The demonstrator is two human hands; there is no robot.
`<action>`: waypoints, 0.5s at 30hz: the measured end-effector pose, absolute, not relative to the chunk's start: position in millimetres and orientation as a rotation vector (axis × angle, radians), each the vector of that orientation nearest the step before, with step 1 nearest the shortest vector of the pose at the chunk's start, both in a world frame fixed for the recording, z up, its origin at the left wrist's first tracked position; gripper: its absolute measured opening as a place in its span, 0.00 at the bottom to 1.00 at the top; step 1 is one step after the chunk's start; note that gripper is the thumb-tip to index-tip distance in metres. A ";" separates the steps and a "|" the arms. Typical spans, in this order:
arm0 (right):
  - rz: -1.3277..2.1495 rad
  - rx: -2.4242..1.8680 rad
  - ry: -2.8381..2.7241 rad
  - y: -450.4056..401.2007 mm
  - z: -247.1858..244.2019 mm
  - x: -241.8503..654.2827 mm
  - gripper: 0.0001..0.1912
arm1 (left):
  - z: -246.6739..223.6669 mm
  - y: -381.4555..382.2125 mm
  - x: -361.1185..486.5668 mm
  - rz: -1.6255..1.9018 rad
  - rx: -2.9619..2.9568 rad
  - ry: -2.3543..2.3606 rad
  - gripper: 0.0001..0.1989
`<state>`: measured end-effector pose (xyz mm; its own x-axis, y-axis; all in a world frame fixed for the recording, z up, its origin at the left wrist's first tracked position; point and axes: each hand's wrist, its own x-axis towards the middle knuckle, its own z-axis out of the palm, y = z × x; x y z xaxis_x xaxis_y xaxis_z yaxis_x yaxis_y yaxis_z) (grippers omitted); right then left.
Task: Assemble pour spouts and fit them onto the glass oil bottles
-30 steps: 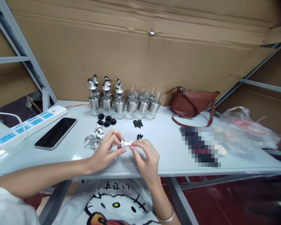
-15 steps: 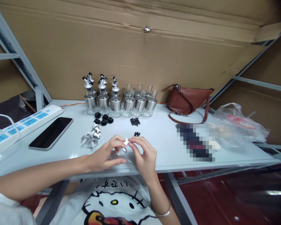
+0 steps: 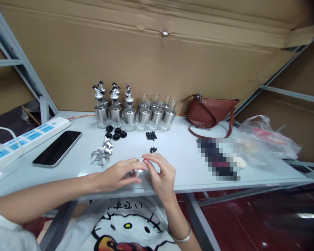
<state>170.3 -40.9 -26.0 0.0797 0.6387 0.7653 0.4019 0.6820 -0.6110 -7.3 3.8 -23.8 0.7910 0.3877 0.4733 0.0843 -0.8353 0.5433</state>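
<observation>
Along the left edge of the pale table [image 3: 188, 167] we have a white power strip [image 3: 35, 136] with blue sockets, slanting toward the far left corner, a white cable [image 3: 12, 132] looping over its near end. Just beside it we see a phone [image 3: 57, 148] lying dark screen up. At the far edge, right of the middle, sits our brown handbag [image 3: 211, 113], its strap trailing on the surface. Nearer the right edge lies a crumpled clear plastic bag [image 3: 272, 139]; left of it, a pixelated patch [image 3: 217, 158] hides something we cannot identify. Cardboard [image 3: 120, 52] rises behind the far edge.
</observation>
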 end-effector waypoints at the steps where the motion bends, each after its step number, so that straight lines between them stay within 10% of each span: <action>1: 0.216 -0.893 -1.539 -41.0 -25.7 170.3 0.07 | -23.5 3.7 -7.3 0.823 2.483 0.343 0.13; 15: 0.165 -0.957 -1.631 -40.3 -20.6 169.6 0.08 | -26.3 3.2 -7.5 0.819 2.524 0.351 0.15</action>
<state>169.6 -40.3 -20.6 0.0139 0.6547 0.7557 0.4901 0.6543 -0.5759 -7.5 3.2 -26.3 0.7903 0.3712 0.4875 0.0967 -0.8612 0.4989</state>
